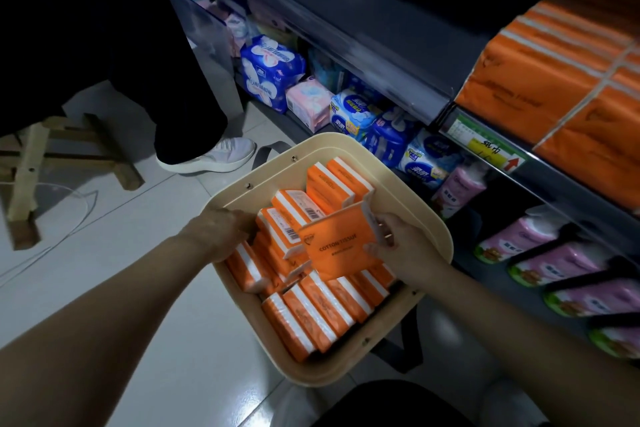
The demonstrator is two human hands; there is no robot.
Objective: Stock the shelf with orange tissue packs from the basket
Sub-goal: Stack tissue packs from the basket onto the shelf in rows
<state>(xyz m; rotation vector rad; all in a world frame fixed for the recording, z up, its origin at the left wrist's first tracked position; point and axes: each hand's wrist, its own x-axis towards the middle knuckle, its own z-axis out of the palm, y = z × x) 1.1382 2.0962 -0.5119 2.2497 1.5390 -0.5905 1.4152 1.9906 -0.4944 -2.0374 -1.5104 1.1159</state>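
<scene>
A cream plastic basket sits on the pale tiled floor beside a dark shelf, filled with orange tissue packs that lie in loose rows with white edges and barcodes showing. The right hand pinches one COTTON TISSUE pack by its right end, thumb on the near side and fingers on the far side, holding it tilted just above the packs in the basket's middle. The left hand reaches in at the basket's left rim, its fingers dipped down against the packs there; whether they grip one cannot be told. On the shelf's upper level at right sit large orange tissue bundles, above a green and yellow price label. Pink packs line the level below, and blue pad packs fill the bottom level further along. Another person's white shoe stands near a wooden stool.
</scene>
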